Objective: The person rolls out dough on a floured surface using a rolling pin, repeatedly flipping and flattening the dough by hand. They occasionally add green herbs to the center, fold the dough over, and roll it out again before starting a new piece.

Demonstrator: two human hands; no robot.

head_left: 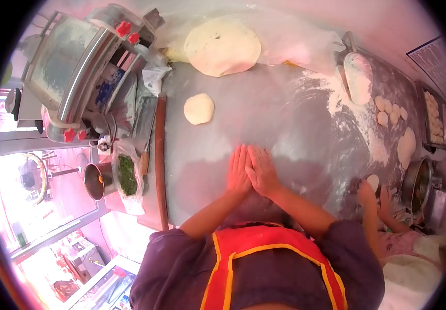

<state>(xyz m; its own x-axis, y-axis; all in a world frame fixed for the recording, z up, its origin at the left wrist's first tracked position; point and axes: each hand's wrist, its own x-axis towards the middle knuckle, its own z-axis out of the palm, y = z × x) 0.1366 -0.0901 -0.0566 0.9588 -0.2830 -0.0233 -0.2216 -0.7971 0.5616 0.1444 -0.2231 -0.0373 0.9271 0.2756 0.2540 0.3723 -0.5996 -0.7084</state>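
The grey tabletop (256, 106) spreads out before me, bordered on my left by a brown strip (160, 155). Beyond that strip stands a bulky metal roller machine (86, 70) with red knobs, filling the far left corner. A big flat round of dough (223, 47) with a few dark specks lies at the far side, by a clear plastic sheet (305, 46). To my right, dry flour (370, 135) streaks the surface beside a long, white-dusted dough piece (358, 78). Chopped greens (127, 175) sit in a clear bag to my left. A co-worker's hand (367, 193) works at my near right, by a little pale disc (372, 182); a cluster of small dough lumps (389, 110) lies farther off.

The dough disc (199, 108) rests ahead and to my left, between the big round and me: cream-coloured, flattened, smooth, not quite circular. My left hand (239, 169) and right hand (261, 170) touch along their inner edges, fingers straight and together, well apart from it; I can't tell whether anything lies beneath them.
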